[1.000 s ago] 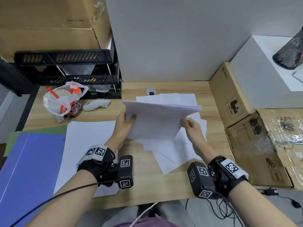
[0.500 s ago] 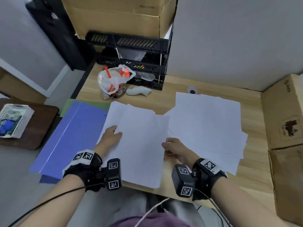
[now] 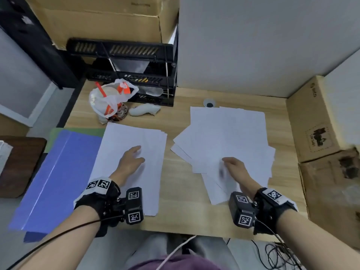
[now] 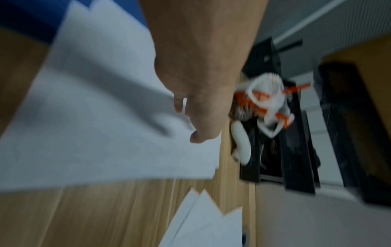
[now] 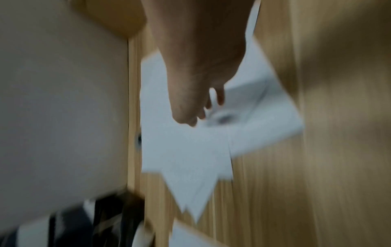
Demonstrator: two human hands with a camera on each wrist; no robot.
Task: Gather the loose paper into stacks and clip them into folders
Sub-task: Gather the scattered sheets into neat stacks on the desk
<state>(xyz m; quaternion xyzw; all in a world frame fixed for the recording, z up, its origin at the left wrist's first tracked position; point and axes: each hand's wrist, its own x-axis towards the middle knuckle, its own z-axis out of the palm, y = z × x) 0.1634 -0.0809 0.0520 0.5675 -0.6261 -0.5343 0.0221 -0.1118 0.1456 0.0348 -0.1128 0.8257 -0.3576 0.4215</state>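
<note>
— Head view first: what's on the desk (image 3: pixel 175 217)?

— A squared stack (image 3: pixel 136 137) of white sheets lies left of the middle, its near end at the front edge. Just left of it, partly under it, a blue folder (image 3: pixel 58 172) hangs over the desk's left edge, with a green one (image 3: pixel 56 131) showing beneath its far side. Right of the middle, apart from the stack, loose sheets (image 3: pixel 229 133) lie fanned and overlapping.

— And the hands?

— The left hand (image 3: pixel 130 162) lies over the stack, fingers fairly straight, gripping nothing. The right hand (image 3: pixel 233 166) is on the near part of the loose sheets, fingers bent down onto the top one; blur hides whether they pinch it.

— Anything else?

— A bagged cup (image 3: pixel 111 102) and a small white object (image 3: pixel 144 110) near the far-left corner, in front of a black tray rack (image 3: pixel 124 51); cardboard boxes (image 3: pixel 315 121) along the right edge.

— Left wrist view?

— Blurred. The left hand (image 4: pixel 203 93) is seen from behind above the stack (image 4: pixel 105 150), fingers loose, nothing in them. The cup (image 4: pixel 268 103) is beyond.

— Right wrist view?

— Also blurred. The right hand (image 5: pixel 196 83) hangs over the loose sheets (image 5: pixel 190 150), fingertips down towards the paper; I cannot tell whether they hold any.
</note>
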